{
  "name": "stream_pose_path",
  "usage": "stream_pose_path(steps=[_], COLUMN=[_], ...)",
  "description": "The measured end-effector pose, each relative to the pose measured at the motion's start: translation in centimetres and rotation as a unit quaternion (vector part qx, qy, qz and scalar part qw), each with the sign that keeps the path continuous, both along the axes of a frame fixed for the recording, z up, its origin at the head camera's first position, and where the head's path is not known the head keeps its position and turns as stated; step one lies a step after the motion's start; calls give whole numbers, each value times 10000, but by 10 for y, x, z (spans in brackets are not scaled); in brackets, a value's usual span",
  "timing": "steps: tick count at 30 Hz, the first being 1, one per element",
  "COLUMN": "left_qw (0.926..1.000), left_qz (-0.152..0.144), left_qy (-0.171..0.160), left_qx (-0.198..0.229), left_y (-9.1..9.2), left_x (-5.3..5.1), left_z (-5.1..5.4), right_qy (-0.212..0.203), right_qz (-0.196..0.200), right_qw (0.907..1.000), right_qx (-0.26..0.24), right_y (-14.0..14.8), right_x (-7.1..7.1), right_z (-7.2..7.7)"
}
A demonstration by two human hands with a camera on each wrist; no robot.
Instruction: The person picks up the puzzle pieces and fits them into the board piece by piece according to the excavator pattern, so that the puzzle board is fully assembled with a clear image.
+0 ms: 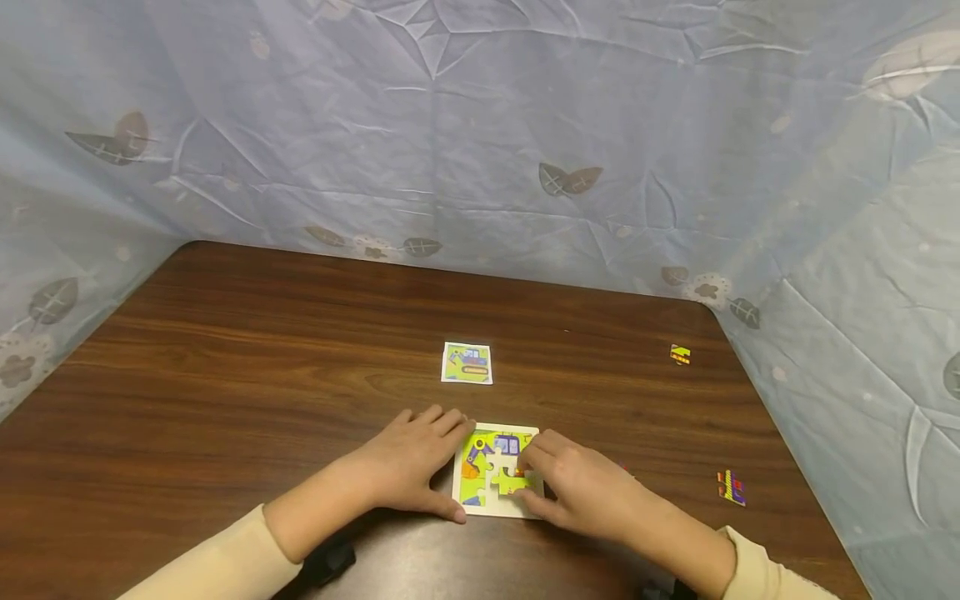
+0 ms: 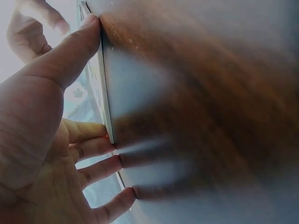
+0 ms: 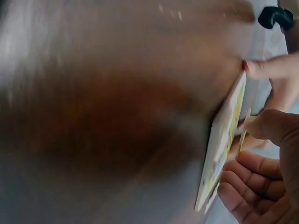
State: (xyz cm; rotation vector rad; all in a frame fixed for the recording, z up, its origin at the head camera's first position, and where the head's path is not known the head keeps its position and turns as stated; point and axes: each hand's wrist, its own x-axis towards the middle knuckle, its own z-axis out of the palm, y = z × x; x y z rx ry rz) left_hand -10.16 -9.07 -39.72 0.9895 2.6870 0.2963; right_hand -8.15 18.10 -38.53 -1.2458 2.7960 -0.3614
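A square puzzle board with a white rim lies near the table's front edge, partly filled with pieces. My left hand rests at its left side, fingers spread, thumb by the lower left corner; in the left wrist view the left hand touches the board's edge. My right hand pinches a green puzzle piece over the board's middle. The right wrist view shows that piece between thumb and finger of the right hand, tilted and held just off the board.
A small square picture card lies behind the board. Loose puzzle pieces lie at the right, one farther back and some nearer. A red bit shows beside the right hand. Patterned cloth hangs around the table.
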Motion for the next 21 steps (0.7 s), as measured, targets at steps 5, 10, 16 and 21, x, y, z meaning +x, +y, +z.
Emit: stream_pose_path(steps=[5, 10, 16, 21], left_qw=[10000, 10000, 10000, 10000], left_qz=[15, 2, -5, -39], left_qy=[-5, 32, 39, 62], left_qx=[8, -5, 5, 50], left_y=[0, 0, 0, 0], left_x=[1, 1, 0, 0], left_z=[0, 1, -1, 0], right_qy=[214, 666, 778, 734], right_qz=[168, 351, 360, 289], right_qw=[9996, 9971, 9960, 9964], right_qx=[91, 137, 263, 301], right_y=[-6, -10, -14, -15], right_x=[7, 9, 9, 8], right_z=[-8, -12, -11, -11])
